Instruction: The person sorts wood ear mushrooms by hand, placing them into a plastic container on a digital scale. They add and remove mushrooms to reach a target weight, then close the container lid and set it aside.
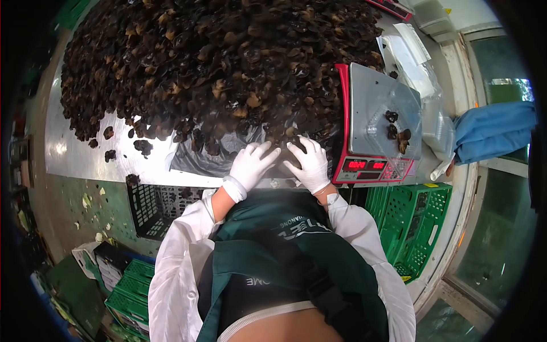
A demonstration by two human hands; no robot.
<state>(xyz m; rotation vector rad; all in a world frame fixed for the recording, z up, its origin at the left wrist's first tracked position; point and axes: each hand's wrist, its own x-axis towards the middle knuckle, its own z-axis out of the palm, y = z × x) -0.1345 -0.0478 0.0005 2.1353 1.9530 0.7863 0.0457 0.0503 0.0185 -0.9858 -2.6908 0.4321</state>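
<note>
A big heap of dark brown wood ear mushrooms [216, 74] covers much of the metal table [80, 154]. At its near edge are my two white-gloved hands. My left hand [250, 166] has its fingers stretched out over grey plastic sheeting [208, 157]. Just right of it, my right hand [310, 164] reaches to the mushrooms with thumb and fingers apart. I cannot make out anything held in either hand. To the right stands a red digital scale [367, 114], its display lit. On its plate lies a clear plastic tray [379, 128] with several mushroom pieces.
Clear plastic containers [439, 134] and white papers [407, 62] lie beyond the scale. A blue cloth [493, 131] hangs at the right. Below the table edge are a black crate [151, 208] and green crates [407, 222]. Loose mushroom pieces [142, 147] lie on the left of the table.
</note>
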